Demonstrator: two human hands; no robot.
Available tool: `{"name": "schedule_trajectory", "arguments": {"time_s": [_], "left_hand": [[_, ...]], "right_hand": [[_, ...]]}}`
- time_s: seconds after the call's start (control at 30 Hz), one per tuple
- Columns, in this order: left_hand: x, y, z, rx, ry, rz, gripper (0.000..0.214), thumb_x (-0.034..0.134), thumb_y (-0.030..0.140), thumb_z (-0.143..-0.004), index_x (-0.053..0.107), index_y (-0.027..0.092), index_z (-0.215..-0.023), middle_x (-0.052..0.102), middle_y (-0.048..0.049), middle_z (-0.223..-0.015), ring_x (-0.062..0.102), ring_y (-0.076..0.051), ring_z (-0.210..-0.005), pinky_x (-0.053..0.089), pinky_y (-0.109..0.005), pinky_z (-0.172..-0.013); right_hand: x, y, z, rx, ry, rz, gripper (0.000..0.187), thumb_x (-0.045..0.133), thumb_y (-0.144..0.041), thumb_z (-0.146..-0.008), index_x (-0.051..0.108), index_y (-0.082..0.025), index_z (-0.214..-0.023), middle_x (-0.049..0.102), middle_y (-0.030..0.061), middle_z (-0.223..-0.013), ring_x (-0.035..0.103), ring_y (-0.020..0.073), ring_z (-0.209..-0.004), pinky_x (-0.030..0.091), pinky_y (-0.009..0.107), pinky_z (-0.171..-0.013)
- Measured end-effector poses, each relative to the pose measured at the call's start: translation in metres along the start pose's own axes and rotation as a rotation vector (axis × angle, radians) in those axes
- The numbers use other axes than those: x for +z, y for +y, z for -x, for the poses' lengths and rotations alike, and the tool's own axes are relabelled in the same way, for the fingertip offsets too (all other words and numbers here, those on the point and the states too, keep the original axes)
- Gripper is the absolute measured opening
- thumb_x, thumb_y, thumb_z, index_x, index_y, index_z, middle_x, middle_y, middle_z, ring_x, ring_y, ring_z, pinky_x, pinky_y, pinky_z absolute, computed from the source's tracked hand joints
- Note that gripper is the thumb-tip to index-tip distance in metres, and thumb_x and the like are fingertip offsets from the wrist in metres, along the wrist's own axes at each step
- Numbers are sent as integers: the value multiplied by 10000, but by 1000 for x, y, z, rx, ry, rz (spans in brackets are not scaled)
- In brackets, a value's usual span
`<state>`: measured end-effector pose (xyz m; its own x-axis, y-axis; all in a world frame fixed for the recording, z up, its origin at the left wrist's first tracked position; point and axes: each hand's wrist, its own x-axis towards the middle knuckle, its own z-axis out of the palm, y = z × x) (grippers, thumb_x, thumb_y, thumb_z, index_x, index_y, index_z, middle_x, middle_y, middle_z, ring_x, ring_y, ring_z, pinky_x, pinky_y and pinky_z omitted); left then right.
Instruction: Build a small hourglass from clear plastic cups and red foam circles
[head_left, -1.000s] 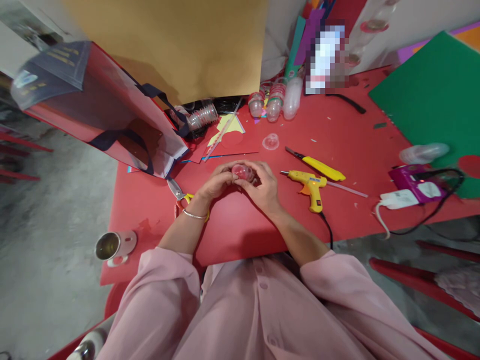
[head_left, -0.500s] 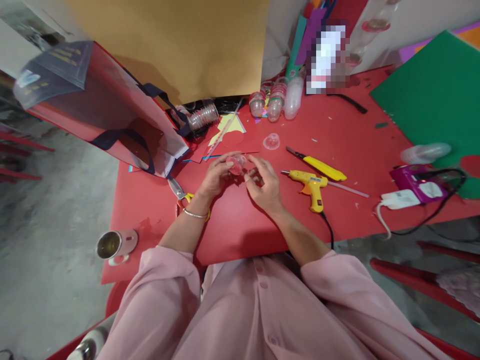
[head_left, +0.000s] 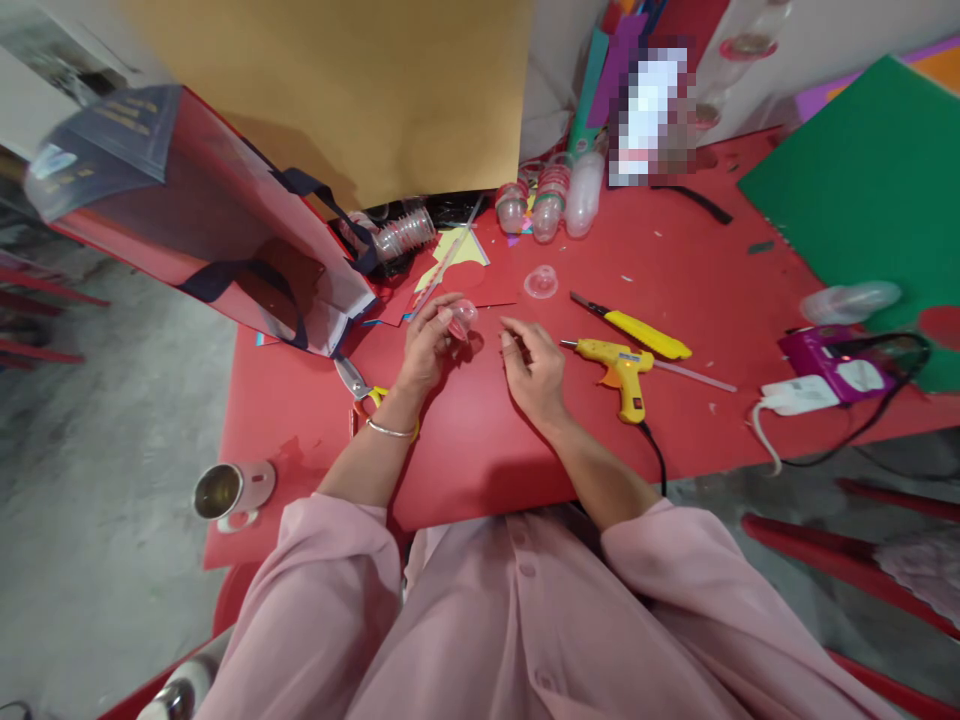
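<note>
Your left hand (head_left: 427,348) pinches the plastic cup (head_left: 466,315), but your half-open, empty right hand (head_left: 537,374) could, straying sideways, bump the glue gun (head_left: 616,357).

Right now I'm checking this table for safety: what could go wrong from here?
The yellow glue gun has an orange light lit, and its nozzle points toward the nearby right grip; if hot, it might burn a finger.

The yellow cutter lies just beyond the gun; a careless reach could nick someone if its blade is out, which I can't tell.

The mug stands near the left edge of the table; the left sleeve might knock it.
</note>
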<state>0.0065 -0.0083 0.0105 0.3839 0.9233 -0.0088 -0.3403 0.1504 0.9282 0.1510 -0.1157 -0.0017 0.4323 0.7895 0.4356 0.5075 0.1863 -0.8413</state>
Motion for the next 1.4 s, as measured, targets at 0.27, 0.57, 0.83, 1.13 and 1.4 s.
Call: {"name": "schedule_trajectory", "arguments": {"time_s": [0.27, 0.57, 0.83, 1.13, 1.4], "left_hand": [[-6, 1, -9, 33, 112, 96, 369, 730, 520, -833, 715, 210, -1032, 739, -38, -900, 685, -136, -613, 472, -241, -469], [-7, 0, -13, -25, 120, 74, 406, 689, 569, -842, 734, 218, -1041, 736, -43, -848, 630, -132, -589, 448, -269, -472], [-15, -2, -17, -4, 189, 104, 459, 625, 632, -877, 724, 224, -1063, 708, -13, -766, 630, -111, -569, 432, -248, -486], [-14, -3, -17, -48, 167, 117, 371, 633, 548, -878, 728, 223, -1030, 700, -21, -772, 627, -118, -581, 441, -275, -480], [-10, 3, -7, -46, -49, 111, 380, 785, 365, -738, 728, 238, -1092, 737, -29, -1031, 683, -133, -737, 544, -255, -566]], "right_hand": [[5, -2, 10, -102, -701, 420, 820, 630, -450, -999, 374, -1, -1636, 278, 271, -1729, 223, 395, -1645, 154, 603, -1346], [-40, -39, 25, -81, -1095, -143, 432, 475, -471, -1104, 718, -253, -1386, 710, 68, -1447, 643, 218, -1387, 494, 412, -1197], [21, -13, 15, -187, -856, 495, 939, 674, -565, -969, 342, -12, -1652, 195, 267, -1741, 151, 385, -1660, 138, 573, -1358], [7, -87, 152, -407, -1395, -375, 360, 604, -373, -1061, 711, -227, -1373, 664, 84, -1507, 580, 202, -1448, 383, 357, -1249], [-8, -83, 106, 261, -849, -276, 551, 570, -585, -1030, 691, -198, -656, 669, -18, -594, 604, 120, -564, 455, 234, -589]]}}
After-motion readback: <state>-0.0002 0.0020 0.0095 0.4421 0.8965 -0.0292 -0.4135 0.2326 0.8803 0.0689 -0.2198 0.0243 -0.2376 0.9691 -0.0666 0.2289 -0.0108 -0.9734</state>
